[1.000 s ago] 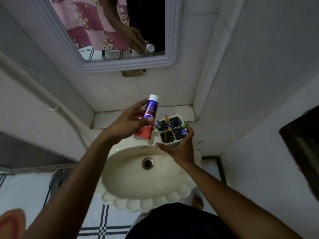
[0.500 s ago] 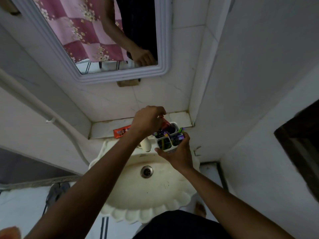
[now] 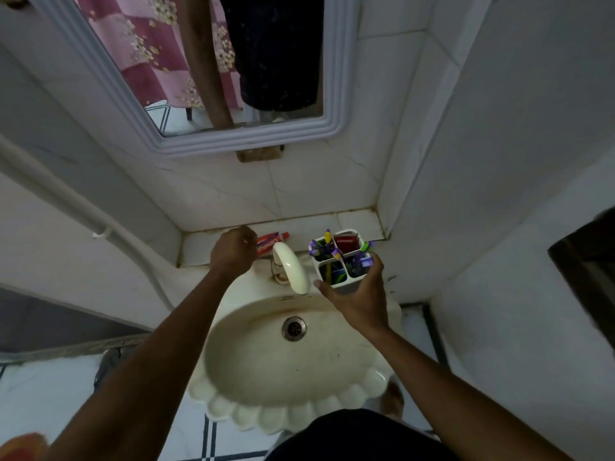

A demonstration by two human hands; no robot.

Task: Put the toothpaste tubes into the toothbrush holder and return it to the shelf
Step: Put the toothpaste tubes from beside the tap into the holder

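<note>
Toothpaste tube [image 3: 271, 242] beside left hand [image 3: 233, 251], holder [image 3: 341, 261] in right hand [image 3: 361, 297]

The white toothbrush holder [image 3: 342, 265], split into four compartments, is upright above the sink's right rim. A red toothpaste tube [image 3: 346, 243] stands in its far compartment; toothbrushes fill the others. A second red toothpaste tube [image 3: 270, 242] lies flat on the shelf [image 3: 357, 221], cap pointing right.
</note>
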